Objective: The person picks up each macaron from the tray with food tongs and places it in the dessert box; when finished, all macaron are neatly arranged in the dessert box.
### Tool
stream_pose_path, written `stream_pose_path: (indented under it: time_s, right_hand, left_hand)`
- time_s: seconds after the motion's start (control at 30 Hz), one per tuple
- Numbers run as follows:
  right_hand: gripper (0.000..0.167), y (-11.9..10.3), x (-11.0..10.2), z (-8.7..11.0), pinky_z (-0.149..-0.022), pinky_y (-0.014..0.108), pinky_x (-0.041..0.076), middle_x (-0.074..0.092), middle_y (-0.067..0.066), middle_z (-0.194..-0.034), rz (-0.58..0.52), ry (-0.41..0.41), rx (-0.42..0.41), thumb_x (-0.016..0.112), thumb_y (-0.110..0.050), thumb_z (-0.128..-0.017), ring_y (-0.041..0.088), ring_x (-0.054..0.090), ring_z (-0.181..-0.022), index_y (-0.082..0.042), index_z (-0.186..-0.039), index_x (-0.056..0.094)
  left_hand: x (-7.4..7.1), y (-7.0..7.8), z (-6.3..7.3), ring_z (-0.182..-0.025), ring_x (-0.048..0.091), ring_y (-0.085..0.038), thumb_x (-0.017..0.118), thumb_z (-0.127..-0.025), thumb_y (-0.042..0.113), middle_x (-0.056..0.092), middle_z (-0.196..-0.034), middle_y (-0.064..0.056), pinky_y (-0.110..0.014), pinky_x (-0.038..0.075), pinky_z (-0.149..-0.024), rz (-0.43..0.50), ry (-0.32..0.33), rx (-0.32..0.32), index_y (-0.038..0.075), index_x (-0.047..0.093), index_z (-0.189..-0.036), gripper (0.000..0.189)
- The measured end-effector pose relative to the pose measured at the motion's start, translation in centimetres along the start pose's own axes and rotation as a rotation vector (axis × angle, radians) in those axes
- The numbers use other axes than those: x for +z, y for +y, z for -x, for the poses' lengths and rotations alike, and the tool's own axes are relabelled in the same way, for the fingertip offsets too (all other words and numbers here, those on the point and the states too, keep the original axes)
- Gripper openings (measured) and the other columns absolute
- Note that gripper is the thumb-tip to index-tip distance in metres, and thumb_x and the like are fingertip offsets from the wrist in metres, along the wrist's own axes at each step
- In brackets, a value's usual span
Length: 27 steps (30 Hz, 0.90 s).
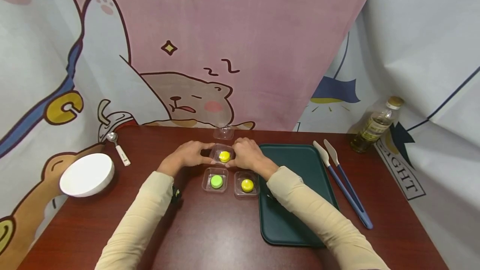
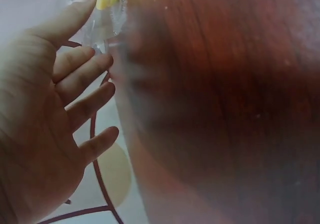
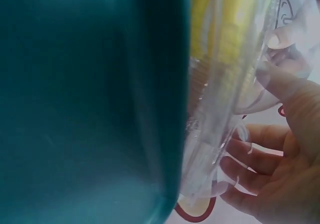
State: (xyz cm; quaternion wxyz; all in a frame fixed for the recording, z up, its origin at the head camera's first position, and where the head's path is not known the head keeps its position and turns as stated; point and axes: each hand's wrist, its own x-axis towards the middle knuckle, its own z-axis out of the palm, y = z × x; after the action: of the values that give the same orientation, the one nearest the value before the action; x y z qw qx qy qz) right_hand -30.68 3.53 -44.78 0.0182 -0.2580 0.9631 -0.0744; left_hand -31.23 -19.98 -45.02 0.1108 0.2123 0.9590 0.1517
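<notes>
At the back middle of the table, a small clear plastic box (image 1: 216, 153) holding a yellow macaron (image 1: 224, 156) is between both hands. My left hand (image 1: 192, 153) grips its left side between thumb and fingers; in the left wrist view the thumb lies on the plastic and the other fingers spread loosely. My right hand (image 1: 245, 153) holds the right side. Nearer to me stand two more clear boxes, one with a green macaron (image 1: 216, 181), the other with a yellow macaron (image 1: 247, 185). The right wrist view shows plastic close in front of the right fingers (image 3: 250, 159).
A dark green tray (image 1: 288, 220) lies under my right forearm. Beyond it are blue-handled tongs (image 1: 348, 191) and an oil bottle (image 1: 375, 126). On the left are a white bowl (image 1: 87, 175) and a small scoop (image 1: 121, 153). Another clear plastic container (image 1: 223, 132) stands at the back edge.
</notes>
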Motion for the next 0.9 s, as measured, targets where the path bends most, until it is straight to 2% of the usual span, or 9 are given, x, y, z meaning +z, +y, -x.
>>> stream_pose_path:
  time_s: [0.13,0.23,0.37,0.47,0.6,0.73,0.9]
  right_hand:
    - [0.055,-0.3,-0.2,-0.1,-0.099,0.045,0.052,0.069,0.008,-0.113,0.051,-0.01,-0.013,0.082,-0.058,-0.078,0.029,0.062,-0.107,-0.009,-0.102,0.078]
    - [0.054,-0.5,-0.3,-0.1,-0.097,0.045,0.053,0.07,0.009,-0.11,0.07,-0.016,-0.012,0.082,-0.058,-0.078,0.028,0.062,-0.104,-0.009,-0.1,0.079]
    - [0.052,-0.6,-0.5,-0.1,-0.093,0.044,0.054,0.07,0.009,-0.107,0.04,-0.02,0.002,0.083,-0.056,-0.077,0.028,0.063,-0.103,-0.01,-0.102,0.08]
    - [0.052,-0.5,-0.6,-0.3,-0.093,0.044,0.055,0.07,0.009,-0.108,0.026,-0.023,0.005,0.083,-0.057,-0.076,0.028,0.063,-0.104,-0.012,-0.1,0.08]
    - [0.054,-0.3,-0.8,-0.9,-0.098,0.045,0.053,0.069,0.008,-0.115,0.052,-0.043,0.011,0.084,-0.06,-0.074,0.028,0.062,-0.108,-0.013,-0.099,0.08]
    - [0.061,-0.3,-0.9,-1.2,-0.104,0.047,0.049,0.067,0.008,-0.123,0.056,-0.077,0.024,0.084,-0.062,-0.072,0.029,0.059,-0.115,-0.014,-0.109,0.078]
    - [0.065,-0.4,-1.1,-1.4,-0.112,0.051,0.042,0.065,0.007,-0.131,0.058,-0.091,0.035,0.084,-0.063,-0.072,0.03,0.055,-0.124,-0.016,-0.116,0.076]
  left_hand:
    - [-0.3,0.4,0.1,-0.122,0.065,-0.029,0.073,-0.087,0.057,0.066,-0.138,-0.008,-0.051,0.051,-0.102,-0.13,0.011,0.037,0.022,0.052,-0.15,0.074]
    - [-0.6,0.8,0.1,-0.125,0.063,-0.028,0.072,-0.087,0.059,0.066,-0.138,-0.006,-0.053,0.047,-0.107,-0.209,0.004,0.039,0.023,0.052,-0.15,0.075]
    - [-0.9,1.2,0.1,-0.131,0.059,-0.029,0.07,-0.088,0.061,0.063,-0.142,-0.006,-0.057,0.04,-0.112,-0.265,-0.018,0.02,0.024,0.051,-0.151,0.076]
    - [-0.9,1.4,0.1,-0.13,0.059,-0.028,0.07,-0.087,0.062,0.064,-0.141,-0.006,-0.058,0.039,-0.113,-0.296,-0.014,0.009,0.025,0.051,-0.151,0.076]
    - [-1.0,1.8,-0.1,-0.13,0.059,-0.029,0.069,-0.086,0.065,0.066,-0.139,-0.003,-0.059,0.038,-0.114,-0.365,-0.012,0.009,0.027,0.052,-0.149,0.075]
    - [-1.0,2.1,-0.3,-0.132,0.058,-0.029,0.066,-0.086,0.069,0.065,-0.141,-0.001,-0.059,0.035,-0.116,-0.426,-0.041,0.012,0.028,0.053,-0.149,0.076]
    - [-0.8,1.6,-0.2,-0.129,0.061,-0.027,0.064,-0.084,0.072,0.065,-0.14,0.0,-0.058,0.039,-0.113,-0.412,-0.032,0.005,0.032,0.054,-0.148,0.076]
